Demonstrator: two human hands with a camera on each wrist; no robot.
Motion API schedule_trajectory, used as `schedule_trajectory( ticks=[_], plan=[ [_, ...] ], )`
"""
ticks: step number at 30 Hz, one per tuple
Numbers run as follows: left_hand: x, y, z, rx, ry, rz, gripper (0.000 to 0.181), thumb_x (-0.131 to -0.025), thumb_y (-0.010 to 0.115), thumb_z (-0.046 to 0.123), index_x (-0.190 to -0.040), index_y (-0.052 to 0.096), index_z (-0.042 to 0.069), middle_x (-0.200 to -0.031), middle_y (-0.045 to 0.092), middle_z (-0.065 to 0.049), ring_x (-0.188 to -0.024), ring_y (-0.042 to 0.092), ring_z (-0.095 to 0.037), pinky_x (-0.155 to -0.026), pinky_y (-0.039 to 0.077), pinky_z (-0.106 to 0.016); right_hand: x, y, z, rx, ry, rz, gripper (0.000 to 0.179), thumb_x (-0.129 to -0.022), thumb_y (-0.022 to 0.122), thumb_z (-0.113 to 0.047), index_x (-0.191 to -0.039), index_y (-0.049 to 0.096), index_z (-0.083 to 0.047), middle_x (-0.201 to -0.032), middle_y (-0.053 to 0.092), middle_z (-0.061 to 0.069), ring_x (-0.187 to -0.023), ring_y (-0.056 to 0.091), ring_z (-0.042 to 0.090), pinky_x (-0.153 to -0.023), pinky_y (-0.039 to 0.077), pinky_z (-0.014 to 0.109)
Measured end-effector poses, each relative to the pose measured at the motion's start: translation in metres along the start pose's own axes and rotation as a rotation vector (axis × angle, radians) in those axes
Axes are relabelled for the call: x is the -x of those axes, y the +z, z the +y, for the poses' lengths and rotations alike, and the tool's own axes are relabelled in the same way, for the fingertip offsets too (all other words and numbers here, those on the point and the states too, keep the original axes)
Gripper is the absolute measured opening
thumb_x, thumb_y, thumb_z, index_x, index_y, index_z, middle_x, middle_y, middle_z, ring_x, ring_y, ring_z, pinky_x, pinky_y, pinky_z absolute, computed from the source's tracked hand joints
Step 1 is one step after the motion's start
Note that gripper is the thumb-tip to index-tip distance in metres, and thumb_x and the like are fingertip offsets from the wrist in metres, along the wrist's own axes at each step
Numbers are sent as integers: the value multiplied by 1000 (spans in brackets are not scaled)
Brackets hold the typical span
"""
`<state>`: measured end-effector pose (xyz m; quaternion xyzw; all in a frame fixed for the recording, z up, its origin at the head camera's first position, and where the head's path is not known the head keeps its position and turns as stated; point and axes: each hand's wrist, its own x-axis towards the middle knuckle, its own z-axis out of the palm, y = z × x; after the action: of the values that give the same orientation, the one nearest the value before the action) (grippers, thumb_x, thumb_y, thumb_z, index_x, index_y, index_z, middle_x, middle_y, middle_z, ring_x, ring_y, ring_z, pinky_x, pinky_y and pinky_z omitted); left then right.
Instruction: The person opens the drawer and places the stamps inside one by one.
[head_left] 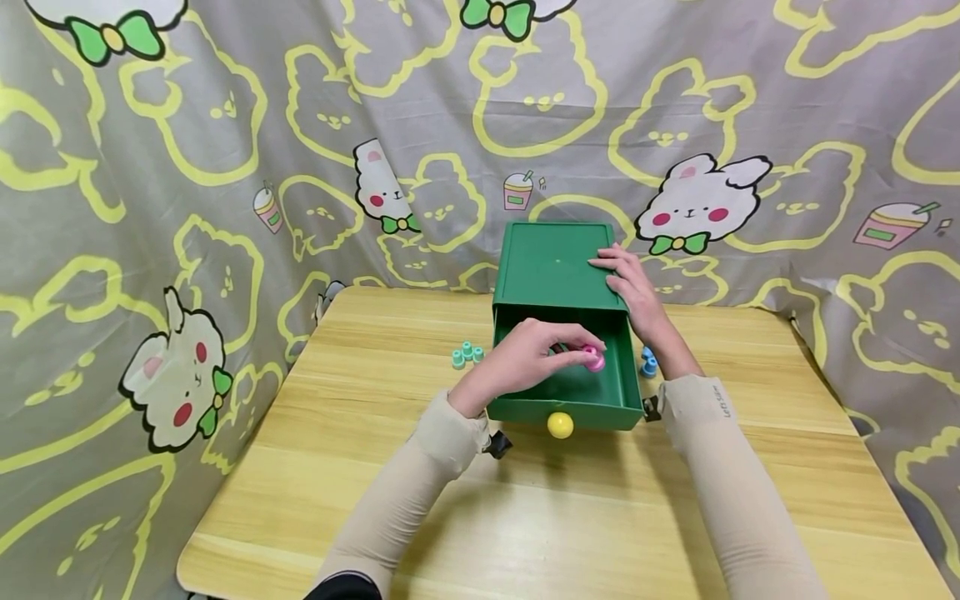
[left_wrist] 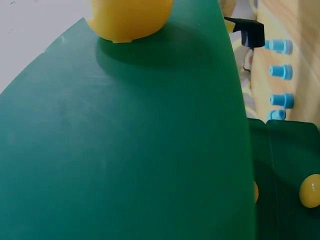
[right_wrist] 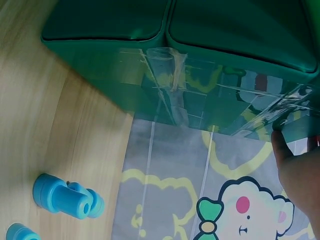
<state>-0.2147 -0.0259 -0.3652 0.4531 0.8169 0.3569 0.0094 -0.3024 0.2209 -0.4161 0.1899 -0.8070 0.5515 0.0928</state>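
Note:
A green drawer box [head_left: 555, 267] stands on the table, its top drawer [head_left: 525, 410] pulled out toward me by the yellow knob [head_left: 560, 426] side. Over the open drawer, my left hand [head_left: 536, 354] pinches a small pink stepped plastic peg [head_left: 593, 359] between thumb and fingers. My right hand [head_left: 633, 292] rests on the box's upper right edge with its fingers extended; the right wrist view shows that hand [right_wrist: 302, 175] against the taped side. The left wrist view shows the drawer front [left_wrist: 130, 140], not the left hand.
Several mint-green pegs [head_left: 467, 350] stand left of the box. Blue pegs [head_left: 649, 365] are close to its right side, partly behind the right forearm. Lower drawers with a yellow knob [left_wrist: 311, 191] appear below. A patterned curtain [head_left: 420, 100] hangs behind the wooden table [head_left: 337, 417].

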Motion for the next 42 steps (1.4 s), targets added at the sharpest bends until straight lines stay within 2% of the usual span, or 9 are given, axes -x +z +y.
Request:
schedule_trajectory(
  ticks=[7,14,21,26,30,37,42],
  plan=[
    [0,2,-3,-4,-20,-68,23,-104,63,30,-121,76,21,-110,76,14,-91,64,6,-84,50,-13,-2,0,0,-4,0,-8,45,-110,34,-16,-144,56,4,-165,29,17,-162,4,28,-127,0,64],
    [-1,3,-3,-12,-42,-126,22,-104,64,28,-121,76,20,-109,76,11,-91,64,3,-85,51,-15,0,1,-1,-8,5,4,43,-110,37,-18,-143,58,0,-165,32,10,-162,6,22,-128,1,61],
    [0,4,-4,-61,-74,-187,23,-104,63,30,-122,75,21,-108,76,12,-92,65,1,-88,51,-20,1,0,-1,-8,-10,-5,43,-111,37,-20,-144,58,-1,-165,32,10,-162,7,21,-128,1,60],
    [1,5,-5,-83,-92,-215,25,-104,63,31,-124,75,22,-106,76,14,-94,66,3,-89,51,-19,1,0,-3,-1,-4,-4,43,-111,36,-20,-144,58,-2,-166,31,10,-162,6,21,-128,2,60],
    [1,5,-5,-95,-108,-231,25,-104,63,31,-124,75,21,-103,76,14,-95,67,5,-93,51,-19,3,1,-12,-8,-2,-8,43,-110,36,-16,-143,57,2,-166,30,15,-162,5,26,-128,1,62],
    [1,6,-5,-108,-124,-249,26,-104,64,31,-125,74,21,-107,76,14,-96,67,4,-94,52,-20,13,1,-44,-28,-3,-26,42,-109,36,-9,-141,54,11,-163,29,24,-161,5,34,-127,1,65],
    [1,6,-4,-111,-132,-257,26,-104,64,32,-126,74,23,-109,76,15,-94,67,5,-90,52,-19,13,1,-46,-25,-1,-27,42,-109,36,-9,-141,54,11,-163,29,24,-161,5,35,-127,1,65]
  ],
)
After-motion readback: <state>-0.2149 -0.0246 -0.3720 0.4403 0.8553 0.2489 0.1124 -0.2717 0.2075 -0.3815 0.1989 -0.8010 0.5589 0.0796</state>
